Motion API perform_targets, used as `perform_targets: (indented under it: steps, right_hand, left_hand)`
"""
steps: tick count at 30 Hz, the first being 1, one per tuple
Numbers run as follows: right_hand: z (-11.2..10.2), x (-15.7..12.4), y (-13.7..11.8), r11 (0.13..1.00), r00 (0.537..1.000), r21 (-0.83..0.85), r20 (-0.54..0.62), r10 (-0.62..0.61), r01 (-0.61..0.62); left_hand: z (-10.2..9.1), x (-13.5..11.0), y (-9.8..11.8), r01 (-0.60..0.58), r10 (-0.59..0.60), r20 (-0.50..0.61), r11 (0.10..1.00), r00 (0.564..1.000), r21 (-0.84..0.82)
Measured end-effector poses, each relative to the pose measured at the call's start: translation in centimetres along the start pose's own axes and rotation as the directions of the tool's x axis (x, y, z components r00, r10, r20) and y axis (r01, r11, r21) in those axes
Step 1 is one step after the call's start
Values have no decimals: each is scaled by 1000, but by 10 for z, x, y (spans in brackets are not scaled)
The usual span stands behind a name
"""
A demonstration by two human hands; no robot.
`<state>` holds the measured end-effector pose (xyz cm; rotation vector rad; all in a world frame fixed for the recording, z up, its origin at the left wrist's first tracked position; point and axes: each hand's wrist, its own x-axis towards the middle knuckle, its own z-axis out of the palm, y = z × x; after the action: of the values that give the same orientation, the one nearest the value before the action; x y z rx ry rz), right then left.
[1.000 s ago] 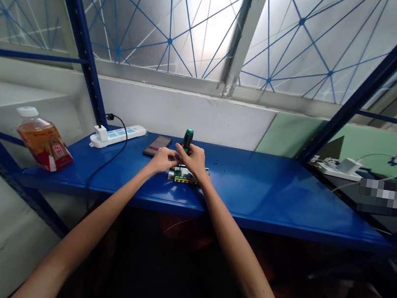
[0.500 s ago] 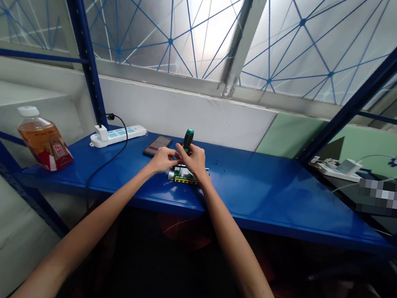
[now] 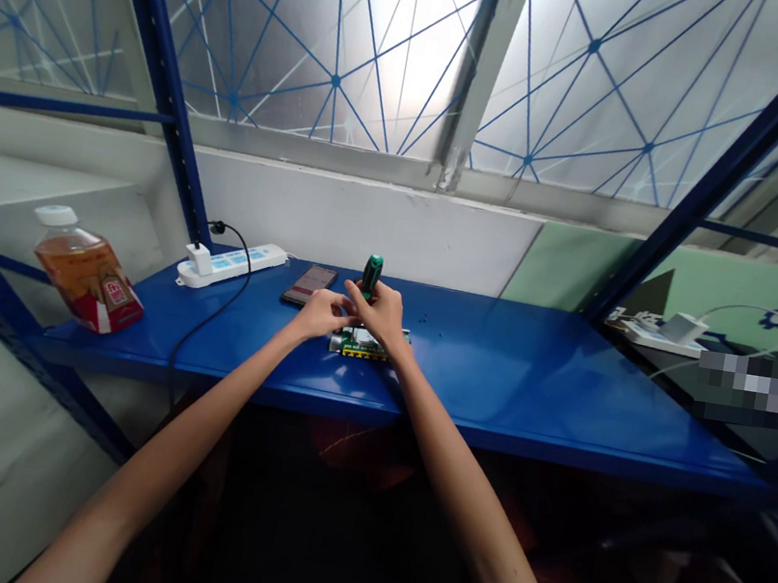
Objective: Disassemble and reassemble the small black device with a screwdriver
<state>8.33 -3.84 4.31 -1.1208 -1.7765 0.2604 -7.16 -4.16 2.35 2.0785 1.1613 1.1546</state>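
Observation:
A screwdriver [image 3: 372,272] with a green and black handle stands nearly upright, its handle tilted slightly to the right. My right hand [image 3: 383,312] is closed around the lower part of that handle. Beside the shaft, my left hand [image 3: 319,312] has its thumb and fingers pinched together; what they grip, if anything, is too small to make out. Below both hands lies a green circuit board [image 3: 360,350] with a row of yellow parts along its near edge and silvery metal at its left end. My hands hide the screwdriver's tip and part of the board.
A phone [image 3: 309,285] lies left of my hands on the blue table [image 3: 508,377]. Further left are a white power strip [image 3: 232,263] with a black cable and a tilted drink bottle [image 3: 90,276]. Tiny dark bits, possibly screws, lie to the right. A white charger [image 3: 683,328] sits far right.
The screwdriver's handle has tipped slightly to the right. Both hands stay in nearly the same place over the board.

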Motion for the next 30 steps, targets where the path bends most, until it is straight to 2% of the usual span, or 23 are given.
perform_targets:
  steps: [4,11,15,19,25,30]
  right_hand:
    - [1,0,1,1000,1000,14,-3,3,-3]
    - [-2,0,-2,1000,1000,-7,0,-3,3]
    - [-1,0,-1,1000,1000,-11,-19,21,-21]
    - [1,0,1,1000,1000,-5,-27,9,-10]
    - [0,1,2,1000,998,8,-55,-2,2]
    - [-1,1,0,1000,996,18,-91,9,-7]
  left_hand:
    - [0,0,0,-16,16,50,1000,999,1]
    - [0,-1,1,33,-33,-18,999,999,4]
    - [2,-1,1,54,-54,-2,998,999,-21]
    - [2,0,0,18,-17,33,1000,999,-17]
    - [1,0,0,-13,14,-30,998,999,56]
    - [1,0,3,-17,18,-16,999,1000,48]
